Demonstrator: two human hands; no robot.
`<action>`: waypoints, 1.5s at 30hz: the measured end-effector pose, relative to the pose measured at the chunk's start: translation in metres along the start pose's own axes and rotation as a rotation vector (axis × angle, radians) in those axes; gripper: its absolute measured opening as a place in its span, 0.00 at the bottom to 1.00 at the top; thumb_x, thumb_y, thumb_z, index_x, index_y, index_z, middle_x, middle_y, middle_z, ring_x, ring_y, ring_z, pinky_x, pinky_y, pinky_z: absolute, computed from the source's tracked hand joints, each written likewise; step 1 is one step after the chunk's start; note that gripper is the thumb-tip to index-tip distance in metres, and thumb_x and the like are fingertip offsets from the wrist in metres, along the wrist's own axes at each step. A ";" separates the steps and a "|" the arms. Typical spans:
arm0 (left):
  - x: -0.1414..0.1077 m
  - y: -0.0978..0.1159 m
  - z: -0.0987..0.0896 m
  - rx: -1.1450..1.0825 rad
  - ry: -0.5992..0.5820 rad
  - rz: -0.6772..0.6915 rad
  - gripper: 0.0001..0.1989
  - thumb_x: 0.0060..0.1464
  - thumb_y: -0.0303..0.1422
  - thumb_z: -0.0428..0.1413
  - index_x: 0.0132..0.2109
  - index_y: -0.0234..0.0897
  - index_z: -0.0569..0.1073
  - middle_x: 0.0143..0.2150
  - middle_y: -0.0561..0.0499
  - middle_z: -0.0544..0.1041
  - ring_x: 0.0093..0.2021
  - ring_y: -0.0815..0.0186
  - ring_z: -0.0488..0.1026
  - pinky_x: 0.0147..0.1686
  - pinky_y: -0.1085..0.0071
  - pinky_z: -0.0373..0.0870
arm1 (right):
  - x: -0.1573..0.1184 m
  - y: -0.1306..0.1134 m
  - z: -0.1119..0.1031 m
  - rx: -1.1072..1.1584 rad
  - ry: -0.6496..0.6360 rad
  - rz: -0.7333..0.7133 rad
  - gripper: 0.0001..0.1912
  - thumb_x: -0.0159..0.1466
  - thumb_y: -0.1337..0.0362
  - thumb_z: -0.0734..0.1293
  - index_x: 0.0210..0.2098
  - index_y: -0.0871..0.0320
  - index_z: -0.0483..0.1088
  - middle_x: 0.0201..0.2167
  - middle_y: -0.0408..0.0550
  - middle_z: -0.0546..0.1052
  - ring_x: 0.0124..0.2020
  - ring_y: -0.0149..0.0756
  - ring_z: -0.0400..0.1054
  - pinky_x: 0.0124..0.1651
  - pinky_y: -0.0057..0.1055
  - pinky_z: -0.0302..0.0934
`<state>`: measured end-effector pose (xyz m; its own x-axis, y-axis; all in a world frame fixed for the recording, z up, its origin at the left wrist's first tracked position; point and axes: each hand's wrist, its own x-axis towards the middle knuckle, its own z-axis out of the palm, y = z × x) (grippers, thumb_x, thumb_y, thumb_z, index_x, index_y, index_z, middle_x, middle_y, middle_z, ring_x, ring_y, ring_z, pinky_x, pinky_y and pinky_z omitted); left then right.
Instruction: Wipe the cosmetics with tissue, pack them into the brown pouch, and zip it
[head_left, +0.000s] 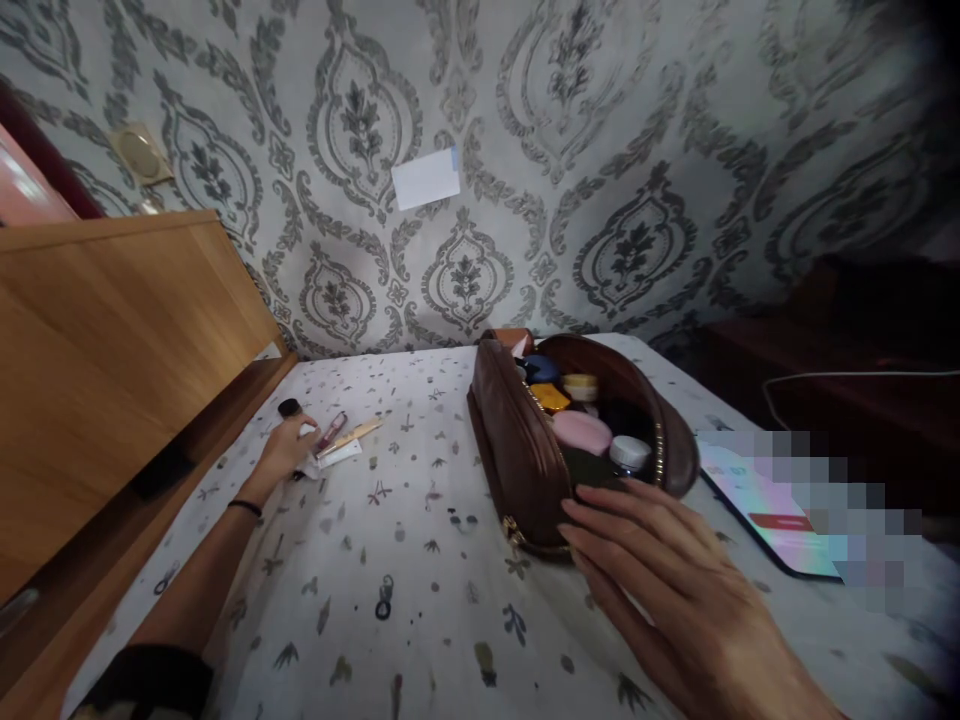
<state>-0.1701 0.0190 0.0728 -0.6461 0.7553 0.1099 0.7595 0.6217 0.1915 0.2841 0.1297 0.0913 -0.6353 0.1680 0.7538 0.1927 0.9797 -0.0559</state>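
Observation:
At the left of the cloth, my left hand (pixel 286 452) is closed round a small bottle with a black cap (pixel 289 408); most of its body is hidden by my fingers. Just right of that hand lie a pinkish tube (pixel 332 430), a thin gold-coloured stick (pixel 360 433) and a small white item (pixel 340 456). My right hand (pixel 660 560) is open, its fingers stretched out at the near rim of a brown cosmetic bag (pixel 517 450). The bag is unzipped and holds a pink oval item (pixel 583 432), a white-lidded jar (pixel 630 454), a yellow item (pixel 551 398) and other things.
A phone with a lit screen (pixel 772 510) lies right of the bag. The patterned cloth (pixel 420 620) covers the surface up to the papered wall (pixel 465 280). A wooden panel (pixel 135 350) stands along the left edge. A white cable (pixel 862 376) runs at the far right.

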 end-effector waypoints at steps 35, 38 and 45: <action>-0.176 0.142 0.030 -0.495 0.111 0.692 0.21 0.60 0.29 0.51 0.60 0.39 0.61 0.50 0.43 0.76 0.49 0.58 0.77 0.46 0.64 0.76 | 0.004 -0.082 0.109 1.799 0.078 1.123 0.20 0.57 0.46 0.74 0.38 0.56 0.76 0.30 0.42 0.73 0.28 0.29 0.65 0.32 0.26 0.63; -0.179 0.143 0.029 -0.436 0.198 0.725 0.26 0.63 0.32 0.52 0.65 0.38 0.55 0.56 0.38 0.72 0.55 0.56 0.73 0.50 0.62 0.74 | 0.008 -0.082 0.107 1.869 0.069 1.153 0.19 0.55 0.48 0.76 0.36 0.57 0.75 0.28 0.40 0.72 0.25 0.26 0.63 0.29 0.23 0.60; -0.169 0.149 0.026 -0.493 0.233 0.758 0.23 0.64 0.35 0.50 0.63 0.34 0.58 0.52 0.39 0.71 0.52 0.58 0.71 0.48 0.65 0.71 | 0.005 -0.086 0.107 1.843 -0.084 1.209 0.25 0.51 0.44 0.77 0.34 0.57 0.72 0.18 0.36 0.66 0.18 0.24 0.58 0.22 0.22 0.52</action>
<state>0.0546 -0.0106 0.0576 -0.0303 0.8297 0.5574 0.9007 -0.2191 0.3751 0.1844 0.0582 0.0295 -0.8232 0.5531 -0.1281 -0.2797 -0.5914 -0.7563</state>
